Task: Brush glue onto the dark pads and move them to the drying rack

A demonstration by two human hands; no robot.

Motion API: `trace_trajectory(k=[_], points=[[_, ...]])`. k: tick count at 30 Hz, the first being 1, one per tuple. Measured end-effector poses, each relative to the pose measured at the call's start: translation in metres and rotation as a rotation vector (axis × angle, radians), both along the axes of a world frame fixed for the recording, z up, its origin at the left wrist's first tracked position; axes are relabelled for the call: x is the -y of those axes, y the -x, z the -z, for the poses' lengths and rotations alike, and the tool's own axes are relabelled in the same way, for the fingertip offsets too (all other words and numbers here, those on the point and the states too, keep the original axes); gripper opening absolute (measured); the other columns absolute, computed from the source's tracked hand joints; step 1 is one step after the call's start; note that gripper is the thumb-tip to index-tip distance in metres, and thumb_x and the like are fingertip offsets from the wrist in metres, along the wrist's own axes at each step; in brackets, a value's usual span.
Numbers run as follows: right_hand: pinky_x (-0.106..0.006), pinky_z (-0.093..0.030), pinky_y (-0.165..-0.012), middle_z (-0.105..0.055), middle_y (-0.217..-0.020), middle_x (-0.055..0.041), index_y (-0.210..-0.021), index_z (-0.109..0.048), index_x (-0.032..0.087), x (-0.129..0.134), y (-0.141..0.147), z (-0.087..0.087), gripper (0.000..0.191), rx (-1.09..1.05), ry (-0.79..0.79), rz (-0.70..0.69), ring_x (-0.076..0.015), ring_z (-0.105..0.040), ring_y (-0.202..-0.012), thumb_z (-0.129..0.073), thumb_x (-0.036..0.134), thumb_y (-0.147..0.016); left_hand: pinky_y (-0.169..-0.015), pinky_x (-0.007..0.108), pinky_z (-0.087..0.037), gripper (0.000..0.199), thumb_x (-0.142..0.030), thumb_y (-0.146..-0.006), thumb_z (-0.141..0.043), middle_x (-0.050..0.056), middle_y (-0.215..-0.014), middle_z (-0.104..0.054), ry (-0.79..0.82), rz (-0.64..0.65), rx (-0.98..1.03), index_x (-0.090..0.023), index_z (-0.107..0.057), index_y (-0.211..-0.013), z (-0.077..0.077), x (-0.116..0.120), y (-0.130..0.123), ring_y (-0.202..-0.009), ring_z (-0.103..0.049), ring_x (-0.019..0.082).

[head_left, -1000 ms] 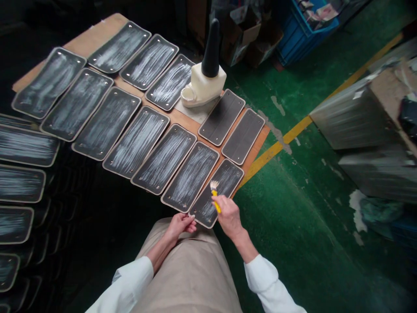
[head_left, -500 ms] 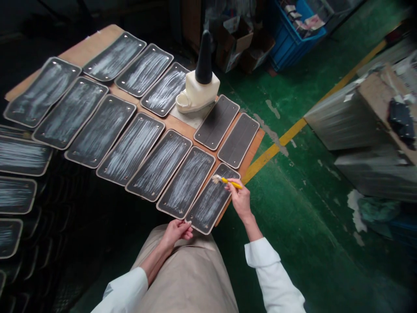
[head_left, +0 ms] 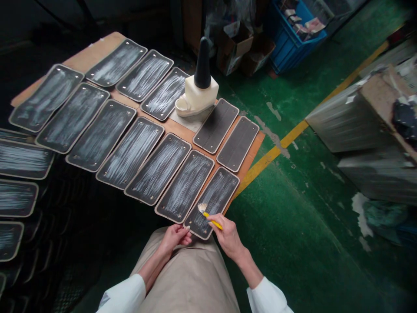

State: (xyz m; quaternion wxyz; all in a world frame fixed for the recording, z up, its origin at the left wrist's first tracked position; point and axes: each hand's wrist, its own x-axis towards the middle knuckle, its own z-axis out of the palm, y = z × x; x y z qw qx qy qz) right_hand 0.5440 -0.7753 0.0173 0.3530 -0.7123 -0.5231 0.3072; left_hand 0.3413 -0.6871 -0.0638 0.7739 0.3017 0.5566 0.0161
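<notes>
My right hand [head_left: 227, 234] grips a small brush [head_left: 213, 221] with a yellow handle. Its pale bristles rest on the lower part of the nearest dark panel [head_left: 215, 198], a rounded plate with a light rim and whitish streaks. At that panel's lower left corner, my left hand [head_left: 177, 237] pinches the edge between thumb and fingers. More streaked panels [head_left: 158, 169] lie in rows on the brown board [head_left: 102, 45]. Two plain grey panels [head_left: 237, 143], without streaks, lie at the board's right end.
A cream bottle [head_left: 200, 95] with a black cone top and side spout stands on the board. More streaked panels [head_left: 19, 198] are stacked at the left. Behind are cardboard boxes [head_left: 237, 45] and a blue crate [head_left: 286, 48]. Grey cabinets [head_left: 342, 126] stand at the right.
My right hand has drawn the brush down the nearest panel, from its upper part towards me. My left hand stays at the corner.
</notes>
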Motion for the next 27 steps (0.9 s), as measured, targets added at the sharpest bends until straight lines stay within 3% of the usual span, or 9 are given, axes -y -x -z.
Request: trace_trajectory(k=[2,5,8,12,15,18,22,27], points=[[-0.028,-0.050,-0.082,-0.064,-0.101,-0.0029,-0.108,-0.060,0.024,-0.005,-0.022,-0.002,0.017,-0.054,-0.034,0.129,-0.0158,-0.063,-0.092,-0.047,0.025,-0.096,-0.048,0.020,-0.053,0.036,-0.039,-0.065,-0.079,0.005,-0.063,-0.069,0.001,-0.002,-0.010,-0.010,-0.060,-0.076,0.001,0.002,0.000,-0.050,-0.064,0.012],[-0.031,-0.049,-0.086,-0.064,-0.103,-0.0048,-0.110,-0.060,0.023,-0.018,-0.066,0.000,0.019,0.104,-0.149,0.283,-0.0176,-0.062,-0.096,-0.049,0.025,-0.095,-0.049,0.021,-0.054,0.030,-0.034,-0.070,-0.076,0.006,-0.065,-0.070,0.000,-0.004,-0.022,-0.010,-0.060,-0.077,0.002,0.005,0.001,-0.051,-0.065,0.013],[-0.033,-0.048,-0.084,-0.064,-0.104,-0.0070,-0.113,-0.059,0.021,-0.014,-0.082,0.007,0.021,0.305,-0.146,0.226,-0.0192,-0.061,-0.095,-0.048,0.022,-0.095,-0.050,0.021,-0.054,0.025,-0.030,-0.073,-0.074,0.007,-0.067,-0.070,-0.002,-0.014,-0.022,-0.010,-0.059,-0.078,0.003,0.007,0.000,-0.052,-0.065,0.012],[-0.035,-0.048,-0.077,-0.066,-0.098,-0.0085,-0.115,-0.057,0.020,0.027,-0.032,0.012,0.023,0.361,-0.055,0.021,-0.0211,-0.061,-0.089,-0.046,0.018,-0.095,-0.050,0.020,-0.053,0.025,-0.031,-0.073,-0.075,0.006,-0.068,-0.070,0.009,-0.043,-0.009,-0.011,-0.059,-0.078,0.002,0.009,0.000,-0.052,-0.065,0.011],[-0.035,-0.051,-0.069,-0.066,-0.091,-0.0075,-0.113,-0.058,0.021,0.061,0.017,0.009,0.024,0.250,0.020,-0.065,-0.0214,-0.062,-0.081,-0.042,0.017,-0.095,-0.050,0.019,-0.053,0.030,-0.034,-0.070,-0.077,0.005,-0.068,-0.069,0.011,-0.063,0.005,-0.012,-0.059,-0.078,-0.001,0.011,-0.001,-0.052,-0.065,0.011],[-0.035,-0.054,-0.064,-0.067,-0.088,-0.0056,-0.108,-0.060,0.027,0.076,0.035,0.004,0.023,0.083,0.031,-0.089,-0.0220,-0.064,-0.074,-0.043,0.023,-0.093,-0.049,0.020,-0.051,0.036,-0.042,-0.066,-0.078,0.004,-0.066,-0.069,-0.015,-0.077,0.006,-0.013,-0.058,-0.076,-0.004,0.014,-0.002,-0.052,-0.064,0.012],[-0.033,-0.060,-0.065,-0.069,-0.089,-0.0036,-0.108,-0.062,0.035,0.057,0.004,-0.004,0.023,-0.151,-0.067,0.028,-0.0235,-0.069,-0.077,-0.047,0.030,-0.091,-0.046,0.022,-0.048,0.045,-0.054,-0.057,-0.079,0.003,-0.061,-0.068,-0.025,-0.094,-0.022,-0.017,-0.056,-0.070,-0.004,0.015,-0.007,-0.050,-0.064,0.015],[-0.035,-0.062,-0.069,-0.069,-0.097,-0.0043,-0.106,-0.064,0.036,-0.008,-0.052,-0.021,0.021,-0.200,-0.129,0.212,-0.0250,-0.070,-0.079,-0.054,0.038,-0.088,-0.046,0.028,-0.048,0.049,-0.061,-0.051,-0.079,0.003,-0.059,-0.066,-0.015,-0.074,-0.028,-0.021,-0.057,-0.067,-0.010,0.012,-0.005,-0.053,-0.065,0.019]])
